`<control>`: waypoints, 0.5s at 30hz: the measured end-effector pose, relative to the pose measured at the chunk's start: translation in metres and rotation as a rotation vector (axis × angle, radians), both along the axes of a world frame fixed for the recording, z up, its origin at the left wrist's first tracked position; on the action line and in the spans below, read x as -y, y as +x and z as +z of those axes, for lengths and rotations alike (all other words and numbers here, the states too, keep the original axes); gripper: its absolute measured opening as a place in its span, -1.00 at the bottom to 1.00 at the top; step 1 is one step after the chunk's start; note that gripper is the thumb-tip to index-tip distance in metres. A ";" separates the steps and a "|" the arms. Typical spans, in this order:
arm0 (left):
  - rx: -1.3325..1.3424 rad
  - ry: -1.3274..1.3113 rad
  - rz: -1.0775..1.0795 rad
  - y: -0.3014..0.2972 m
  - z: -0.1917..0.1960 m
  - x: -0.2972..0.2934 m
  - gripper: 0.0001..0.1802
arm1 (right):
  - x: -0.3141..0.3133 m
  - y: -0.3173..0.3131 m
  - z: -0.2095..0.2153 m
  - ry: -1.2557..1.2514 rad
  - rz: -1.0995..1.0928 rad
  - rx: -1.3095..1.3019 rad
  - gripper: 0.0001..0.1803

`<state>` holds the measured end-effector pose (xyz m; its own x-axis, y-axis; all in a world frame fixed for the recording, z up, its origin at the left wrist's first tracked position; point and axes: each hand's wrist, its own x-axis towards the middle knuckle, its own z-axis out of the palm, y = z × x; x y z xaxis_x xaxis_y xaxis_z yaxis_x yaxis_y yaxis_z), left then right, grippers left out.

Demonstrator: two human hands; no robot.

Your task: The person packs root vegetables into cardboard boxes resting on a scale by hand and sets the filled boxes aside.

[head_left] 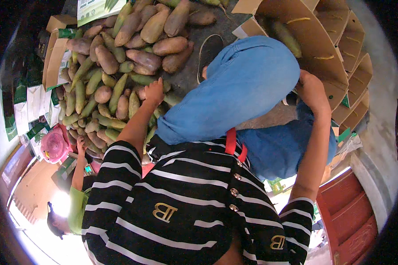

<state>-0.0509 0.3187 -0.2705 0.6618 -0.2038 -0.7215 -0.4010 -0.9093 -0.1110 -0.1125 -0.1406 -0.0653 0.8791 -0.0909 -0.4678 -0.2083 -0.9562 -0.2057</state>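
A big heap of long, thick vegetables, some green and some reddish-brown, covers the floor ahead and to the left. My left hand reaches over the near right side of this heap, fingers partly stretched, touching or just above the vegetables. Nothing shows in its grasp. Beside my raised knee in blue jeans, my right hand hangs down near an open cardboard carton. The knee hides its fingertips, so I cannot see whether it holds anything. One green vegetable lies inside that carton.
More brown cartons stand in a row at the right. Another carton and a pink plastic basket or stool border the heap's left side. A person in a green shirt reaches toward the heap from the lower left. A red door is at lower right.
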 end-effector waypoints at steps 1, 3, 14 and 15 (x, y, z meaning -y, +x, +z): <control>0.060 0.002 -0.019 -0.003 0.000 0.001 -0.27 | -0.002 0.001 0.001 -0.009 0.007 -0.030 -0.66; 0.055 -0.005 -0.071 -0.007 0.000 0.003 -0.28 | -0.009 0.005 0.006 0.027 -0.027 -0.008 -0.66; 0.578 -0.977 0.175 0.051 0.083 0.031 -0.42 | -0.011 0.003 0.006 0.013 -0.058 0.073 -0.65; 0.495 -1.039 0.262 0.068 0.106 0.045 -0.40 | -0.010 0.002 0.005 -0.006 -0.046 0.064 -0.64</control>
